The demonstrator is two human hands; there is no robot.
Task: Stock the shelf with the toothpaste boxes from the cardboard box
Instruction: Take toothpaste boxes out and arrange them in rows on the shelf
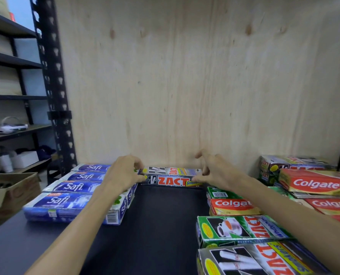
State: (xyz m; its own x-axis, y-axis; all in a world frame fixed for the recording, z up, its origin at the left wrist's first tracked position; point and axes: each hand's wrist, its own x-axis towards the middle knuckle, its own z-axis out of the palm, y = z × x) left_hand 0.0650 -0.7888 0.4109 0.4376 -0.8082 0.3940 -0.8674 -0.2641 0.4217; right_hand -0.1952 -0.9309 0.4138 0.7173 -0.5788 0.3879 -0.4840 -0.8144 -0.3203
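Silver-and-red Zact toothpaste cartons (pixel 171 176) at plywood back wall (pixel 185 76) | my left hand (pixel 123 173) and right hand (pixel 214 171) pinch their ends | blue Safi cartons (pixel 70 197) left, red Colgate cartons (pixel 319 183) right | middle of dark shelf (pixel 161 225) unfilled, stocking looks partway.

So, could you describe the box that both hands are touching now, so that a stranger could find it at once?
Start at the pale plywood back wall of the shelf and look down to its foot, in the middle. Two Zact boxes lie there lengthwise, between the blue Safi boxes and the red Colgate boxes. It is the front Zact box, silver-black with red letters, held at its ends by the left hand and right hand.
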